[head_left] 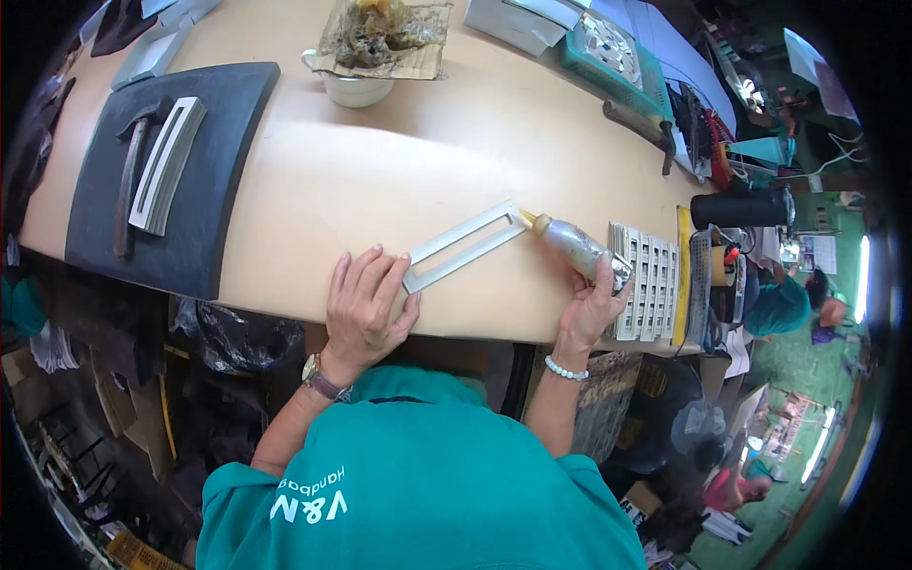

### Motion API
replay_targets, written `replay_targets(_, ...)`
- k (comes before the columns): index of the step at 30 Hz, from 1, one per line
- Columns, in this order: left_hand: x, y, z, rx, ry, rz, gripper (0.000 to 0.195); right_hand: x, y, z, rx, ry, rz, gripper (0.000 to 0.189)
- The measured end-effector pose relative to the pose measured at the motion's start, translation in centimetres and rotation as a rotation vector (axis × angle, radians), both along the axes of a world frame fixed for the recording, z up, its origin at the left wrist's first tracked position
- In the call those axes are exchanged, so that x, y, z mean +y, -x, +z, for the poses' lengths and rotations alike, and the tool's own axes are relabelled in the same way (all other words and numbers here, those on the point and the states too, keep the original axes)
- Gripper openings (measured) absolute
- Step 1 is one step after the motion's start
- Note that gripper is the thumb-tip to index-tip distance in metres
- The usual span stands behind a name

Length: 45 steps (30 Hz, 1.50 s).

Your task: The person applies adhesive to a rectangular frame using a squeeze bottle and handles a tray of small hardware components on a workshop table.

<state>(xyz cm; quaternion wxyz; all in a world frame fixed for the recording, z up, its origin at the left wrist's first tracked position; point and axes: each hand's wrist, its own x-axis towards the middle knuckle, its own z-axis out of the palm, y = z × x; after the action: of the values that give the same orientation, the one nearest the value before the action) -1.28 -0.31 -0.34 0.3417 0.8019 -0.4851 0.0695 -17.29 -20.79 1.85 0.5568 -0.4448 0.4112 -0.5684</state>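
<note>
A flat, pale rectangular strip [463, 246] with a long slot lies slantwise on the table. My left hand [370, 303] has its near end between thumb and index finger; the other fingers rest on the tabletop. In my right hand [595, 303] is a squeeze bottle [576, 248], apparently a glue bottle, tilted with its yellowish nozzle at the strip's far right corner. The bottle's contents are hard to make out. Just right of the bottle, several slotted pale pieces [645, 285] lie in rows, partly hidden by that hand.
On a dark board [92, 206] at left lie a hammer [130, 185] and a stack of slotted strips [167, 167]. A cup [360, 91] under stained cardboard [420, 43] stands at the back. Another hammer [641, 125], a teal basket [648, 82] and a black tumbler [741, 209] are at right.
</note>
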Motion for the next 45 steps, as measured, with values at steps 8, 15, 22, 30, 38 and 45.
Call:
replay_targets(8,0.0,0.1,0.0,-0.006,0.011,-0.001,0.044,0.1,-0.2,0.0,0.007,0.007,0.026,0.035)
replay_targets(15,0.1,0.1,-0.1,-0.004,0.007,0.0,0.044,-0.2,-0.7,-0.4,0.05,0.086,0.007,0.032)
replay_targets(22,0.2,0.1,-0.2,-0.013,0.003,-0.002,0.044,0.0,-0.9,-0.2,0.085,0.085,0.023,0.036)
replay_targets(30,0.2,0.0,-0.1,-0.011,0.002,-0.003,0.043,0.2,-0.8,-0.2,0.076,0.122,0.004,0.035)
replay_targets(38,0.2,0.1,-0.1,-0.006,0.007,-0.001,0.044,-0.1,-0.7,-0.6,0.138,0.146,0.012,0.036)
replay_targets(45,0.3,0.1,-0.1,-0.007,0.001,-0.002,0.044,-0.2,-0.8,-0.7,0.154,0.169,0.02,0.035)
